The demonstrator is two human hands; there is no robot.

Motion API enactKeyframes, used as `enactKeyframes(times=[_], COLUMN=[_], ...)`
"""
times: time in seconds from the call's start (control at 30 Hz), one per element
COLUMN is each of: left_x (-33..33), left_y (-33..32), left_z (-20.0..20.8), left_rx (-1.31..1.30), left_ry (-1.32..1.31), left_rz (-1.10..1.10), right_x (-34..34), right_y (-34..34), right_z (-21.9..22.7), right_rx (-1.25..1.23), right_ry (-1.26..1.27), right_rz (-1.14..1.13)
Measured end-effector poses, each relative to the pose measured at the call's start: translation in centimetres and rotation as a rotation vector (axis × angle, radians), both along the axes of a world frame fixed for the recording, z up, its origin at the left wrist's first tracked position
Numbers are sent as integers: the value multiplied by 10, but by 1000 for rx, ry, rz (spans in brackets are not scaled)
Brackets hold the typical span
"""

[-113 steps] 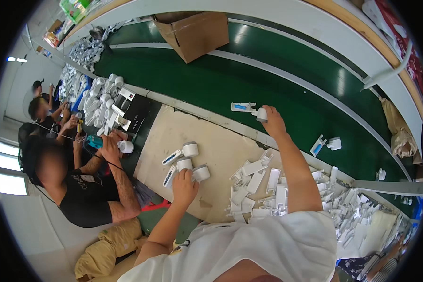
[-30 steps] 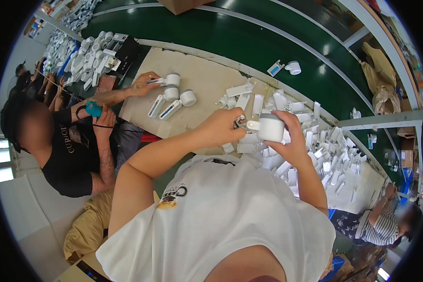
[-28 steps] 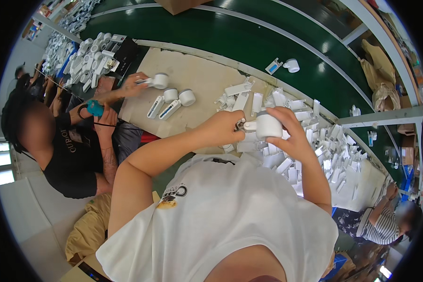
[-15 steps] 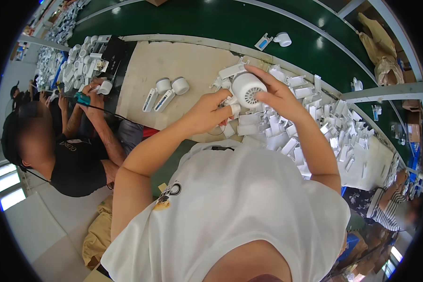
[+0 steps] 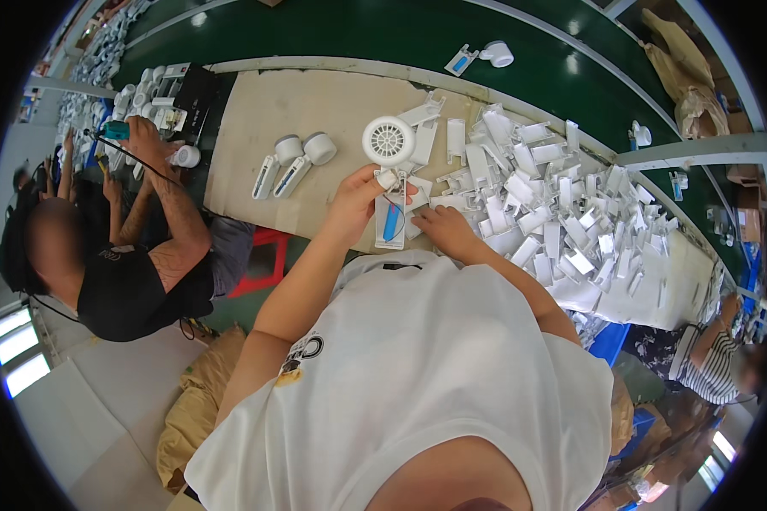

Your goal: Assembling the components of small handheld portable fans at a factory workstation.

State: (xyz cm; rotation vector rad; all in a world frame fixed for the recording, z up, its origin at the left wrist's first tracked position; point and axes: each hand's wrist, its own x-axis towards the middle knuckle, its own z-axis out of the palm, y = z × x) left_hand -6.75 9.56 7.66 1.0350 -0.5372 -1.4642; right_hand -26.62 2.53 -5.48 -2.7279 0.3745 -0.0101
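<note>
White plastic fan (image 5: 389,155) over the cream mat (image 5: 256,102): neck (image 5: 387,180) gripped by the left hand (image 5: 352,204). The right hand (image 5: 452,232), earlier cupping the head, is now beside the open handle (image 5: 390,228); its grip cannot be told. Grille (image 5: 389,140) faces the camera; long axis runs from head, far side, to handle, near side. Left fingers partly hide the neck.

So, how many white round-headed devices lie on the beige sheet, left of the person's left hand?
2: the left device and, close beside it, the right device; none appears hidden.
</note>
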Motion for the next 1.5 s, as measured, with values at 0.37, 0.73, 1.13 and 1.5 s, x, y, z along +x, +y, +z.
enactKeyframes(times=[0.37,0.73,1.13,1.5], left_x=[0,0,0,-11], left_y=[8,5,6,-17], left_z=[2,-6,-4,-9], left_rx=[100,64,113,-58], left_ry=[-141,-86,155,161], left_rz=[90,148,72,454], right_x=[-53,2,-18,25], right_y=[-25,-27,-94,-33], right_z=[24,32,18,181], right_rx=[216,-100,-249,17], right_ry=[-361,-15,100,-519], right_rz=[-578,-390,537,-335])
